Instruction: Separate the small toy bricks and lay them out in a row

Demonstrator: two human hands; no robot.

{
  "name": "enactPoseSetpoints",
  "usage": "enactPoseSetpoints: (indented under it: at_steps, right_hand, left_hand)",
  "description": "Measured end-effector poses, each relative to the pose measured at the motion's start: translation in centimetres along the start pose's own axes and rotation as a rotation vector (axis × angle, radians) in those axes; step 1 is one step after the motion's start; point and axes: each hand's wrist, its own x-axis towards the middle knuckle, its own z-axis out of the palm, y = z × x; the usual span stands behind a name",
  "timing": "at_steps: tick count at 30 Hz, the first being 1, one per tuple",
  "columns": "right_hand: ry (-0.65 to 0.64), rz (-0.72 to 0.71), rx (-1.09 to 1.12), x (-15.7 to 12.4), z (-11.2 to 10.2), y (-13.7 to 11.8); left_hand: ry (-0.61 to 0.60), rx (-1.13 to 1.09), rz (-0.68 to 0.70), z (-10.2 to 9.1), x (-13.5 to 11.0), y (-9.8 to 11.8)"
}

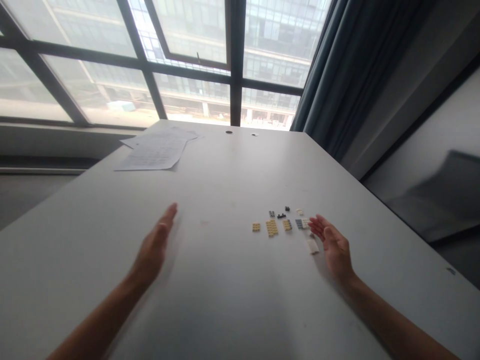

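My left hand (157, 241) is held edge-down over the left half of the white table (221, 300), fingers stretched out and nothing in it. On the other side, my right hand (335, 247) is beside a group of small building bricks, palm turned inward, fingers extended, holding nothing. Nearest to its fingertips are white bricks (305, 223) and a pale piece (312, 246). Further left lie grey bricks (299, 224), tan-and-grey bricks (287, 225), a larger tan cluster (271, 228) and a small tan brick (256, 227). Behind them are black pieces (281, 216) and a grey piece (272, 214).
Printed paper sheets (153, 152) lie at the table's far left. Two round holes, one dark (229, 132), sit near the far edge. Beyond stand a framed window (236, 65) and a dark curtain (348, 65). A small dark mark (450, 271) is near the right edge.
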Motion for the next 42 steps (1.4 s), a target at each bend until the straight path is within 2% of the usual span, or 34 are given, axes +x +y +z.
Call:
enactPoseSetpoints:
  at_steps: [1, 3, 4, 5, 7, 9, 11, 12, 15, 24, 27, 29, 31, 33, 35, 37, 38, 40, 42]
  right_hand:
    - [0.001, -0.033, -0.010, 0.1, 0.5, -0.6]
    - [-0.053, -0.158, -0.105, 0.1, 1.7, -2.5]
    - [-0.102, -0.250, -0.173, -0.1, 2.4, -3.6]
    - [-0.194, -0.359, -0.244, -0.2, 3.0, -4.8]
    - [-0.506, -0.626, -0.372, -0.7, 4.2, -6.8]
    - [-0.853, -0.764, -0.436, -1.2, 5.3, -8.0]
    - [-1.095, -0.742, -0.437, -1.6, 6.2, -8.3]
    - [-1.164, -0.700, -0.427, -1.7, 6.6, -8.3]
    - [-1.249, -0.596, -0.394, -2.0, 7.0, -7.8]
    - [-1.250, -0.551, -0.386, -1.9, 6.8, -8.0]
    - [-1.242, -0.572, -0.405, -2.2, 7.0, -7.8]
    - [-1.192, -0.615, -0.430, -2.7, 6.7, -7.2]
    - [-1.051, -0.666, -0.487, -3.1, 5.7, -5.9]
    - [-0.811, -0.695, -0.588, -3.0, 3.7, -3.9]
    - [-0.531, -0.647, -0.710, -2.0, 1.1, -1.5]
    - [-0.401, -0.537, -0.813, -0.3, -1.5, 0.9]
    - [-0.397, -0.485, -0.842, 0.8, -2.5, 1.9]
    - [-0.494, -0.403, -0.843, 3.0, -3.3, 3.4]
    - [-0.607, -0.366, -0.810, 5.2, -2.5, 3.9]
  left_hand:
    - [0.089, -0.118, -0.059, -1.9, -0.5, -0.3]
    - [0.191, -0.167, -0.013, -5.1, -1.7, 0.5]
    - [0.110, -0.101, 0.048, -6.1, -2.5, 1.4]
    - [-0.027, 0.018, 0.127, -6.6, -3.3, 2.5]
    - [-0.229, 0.206, 0.372, -6.4, -4.9, 4.4]
    - [-0.417, 0.289, 0.498, -4.9, -6.0, 5.4]
    - [-0.538, 0.305, 0.512, -3.3, -6.6, 5.4]
    - [-0.585, 0.302, 0.509, -2.7, -6.8, 5.1]
    - [-0.679, 0.277, 0.500, -1.8, -7.1, 4.4]
    - [-0.684, 0.245, 0.494, -1.8, -7.4, 4.1]
    - [-0.687, 0.262, 0.505, -1.7, -7.4, 4.1]
    - [-0.651, 0.272, 0.506, -1.7, -7.5, 4.0]
    - [-0.572, 0.288, 0.500, -1.6, -7.7, 3.6]
    - [-0.483, 0.320, 0.496, -1.6, -7.8, 2.8]
    - [-0.412, 0.369, 0.478, -1.5, -7.6, 1.7]
    - [-0.362, 0.415, 0.437, -1.5, -7.2, 0.7]
    - [-0.346, 0.433, 0.413, -1.5, -7.0, 0.2]
    - [-0.336, 0.461, 0.376, -1.5, -6.5, -0.5]
    - [-0.344, 0.471, 0.357, -1.5, -6.2, -0.9]
